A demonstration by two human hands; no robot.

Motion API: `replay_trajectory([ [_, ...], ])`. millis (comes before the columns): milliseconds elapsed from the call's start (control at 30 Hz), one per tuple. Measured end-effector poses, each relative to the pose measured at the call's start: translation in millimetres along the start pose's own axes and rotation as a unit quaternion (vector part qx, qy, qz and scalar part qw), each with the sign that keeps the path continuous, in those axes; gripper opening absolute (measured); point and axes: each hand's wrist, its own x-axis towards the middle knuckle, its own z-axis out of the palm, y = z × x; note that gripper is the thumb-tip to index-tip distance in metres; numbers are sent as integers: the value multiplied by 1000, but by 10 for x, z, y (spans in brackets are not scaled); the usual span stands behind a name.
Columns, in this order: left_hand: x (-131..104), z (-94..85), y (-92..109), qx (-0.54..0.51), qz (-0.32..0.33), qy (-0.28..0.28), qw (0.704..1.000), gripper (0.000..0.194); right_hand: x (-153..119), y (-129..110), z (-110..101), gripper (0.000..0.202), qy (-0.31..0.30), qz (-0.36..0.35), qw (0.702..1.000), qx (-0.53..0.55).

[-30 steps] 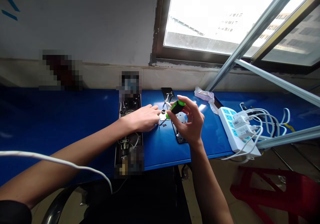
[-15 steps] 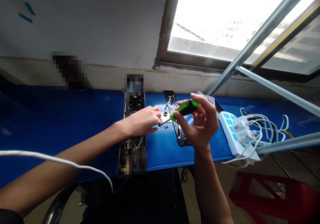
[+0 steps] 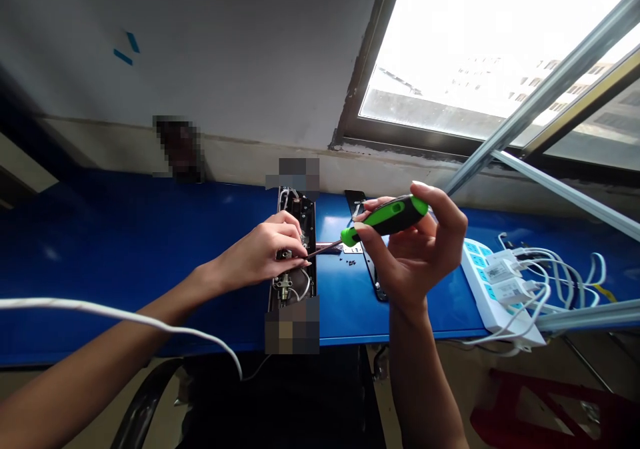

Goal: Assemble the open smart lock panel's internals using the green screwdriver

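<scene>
A green and black screwdriver (image 3: 393, 219) is in my right hand (image 3: 417, 252), its handle between thumb and fingers. The shaft slopes down leftward, and its tip meets the fingertips of my left hand (image 3: 265, 252). Those fingers are pinched together over an opened, long dark device (image 3: 311, 269) with wires and metal fittings inside; whatever they grip is hidden. Just right of the device lies a small white plate (image 3: 353, 249), with several tiny dark screws (image 3: 351, 262) beside it. A black panel (image 3: 381, 294) lies partly behind my right hand.
On the right stands a white power strip (image 3: 480, 289) with plugged-in chargers and tangled white cables (image 3: 565, 272). Metal frame bars (image 3: 540, 79) cross in front of the window. A white cable (image 3: 150, 329) hangs over my left forearm. Below right is a red stool (image 3: 530, 409).
My left hand has moved from beside the white plate to over the opened device. The screwdriver tip has shifted left with it. The whole view has turned slightly left.
</scene>
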Motion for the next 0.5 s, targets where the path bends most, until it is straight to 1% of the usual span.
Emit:
replay_trajectory([
  [100, -103, 6, -18, -51, -25, 43, 997, 6, 20, 8, 86, 59, 3, -14, 1000, 22],
  [200, -175, 21, -45, -79, -46, 83, 992, 8, 48, -10, 163, 57, 18, 17, 999, 39],
  [267, -211, 28, -67, -79, -55, 99, 990, 9, 71, -22, 202, 56, 12, 31, 998, 47],
  [300, -225, 32, -79, -74, -58, 104, 990, 9, 82, -24, 218, 57, -5, 36, 998, 50],
  [433, -262, 57, -122, -51, -73, 123, 988, 8, 110, 0, 272, 74, -113, 48, 991, 56],
  [500, -278, 64, -138, -43, -78, 134, 987, 8, 116, 17, 296, 76, -126, 31, 990, 50],
])
